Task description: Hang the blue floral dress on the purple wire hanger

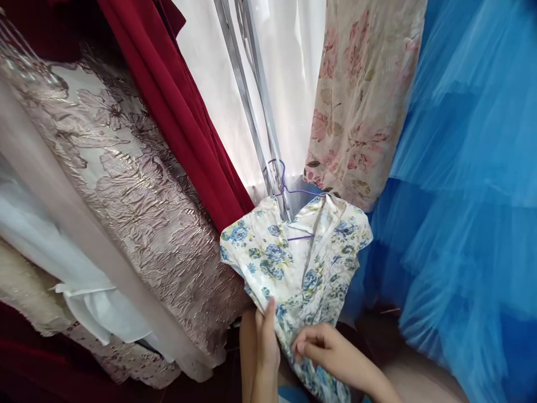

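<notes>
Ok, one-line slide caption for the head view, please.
Left hand at the edge of a blue-flowered garment on a purple hanger, right hand over its front.

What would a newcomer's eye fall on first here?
Probably the bright blue layered fabric filling the right side. Next, the blue-flowered white garment on a purple hanger, low in the centre, with the left hand gripping its edge; then the deep red cloth slanting down from upper left.

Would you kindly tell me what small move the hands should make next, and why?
Perhaps smooth the garment on the purple hanger downward with the right hand: the front looks creased, that hand is at it, and the left hand is at the side edge, ready to steady it.
</notes>
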The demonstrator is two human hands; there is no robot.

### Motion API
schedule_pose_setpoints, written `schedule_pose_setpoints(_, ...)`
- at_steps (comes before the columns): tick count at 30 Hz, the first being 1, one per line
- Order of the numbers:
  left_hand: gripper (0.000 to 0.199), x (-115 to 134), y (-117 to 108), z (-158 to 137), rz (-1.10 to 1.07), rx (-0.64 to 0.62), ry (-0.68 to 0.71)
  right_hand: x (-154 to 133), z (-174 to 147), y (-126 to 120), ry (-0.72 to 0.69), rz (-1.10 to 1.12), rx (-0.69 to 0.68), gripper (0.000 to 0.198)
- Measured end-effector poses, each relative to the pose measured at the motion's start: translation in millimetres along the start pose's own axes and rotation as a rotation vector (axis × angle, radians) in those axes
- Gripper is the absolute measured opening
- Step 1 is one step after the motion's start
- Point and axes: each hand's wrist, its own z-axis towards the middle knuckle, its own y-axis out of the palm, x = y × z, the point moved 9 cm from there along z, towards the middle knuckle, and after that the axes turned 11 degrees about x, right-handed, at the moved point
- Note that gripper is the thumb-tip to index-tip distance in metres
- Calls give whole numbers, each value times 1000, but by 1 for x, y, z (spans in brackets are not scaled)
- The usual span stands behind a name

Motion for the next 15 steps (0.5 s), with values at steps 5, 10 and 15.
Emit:
schedule_pose_setpoints(5,67,-11,14,-12,30,-60,-37,8,16,-68,-78,-3,526,28)
schedule_pose_setpoints(10,71,-15,18,-15,-9,-29,-27,10,33,-82,-92,-101,535,27)
schedule_pose_setpoints(15,71,-2,5,-11,71,7,37,9,39,-71,-77,-110,469,26)
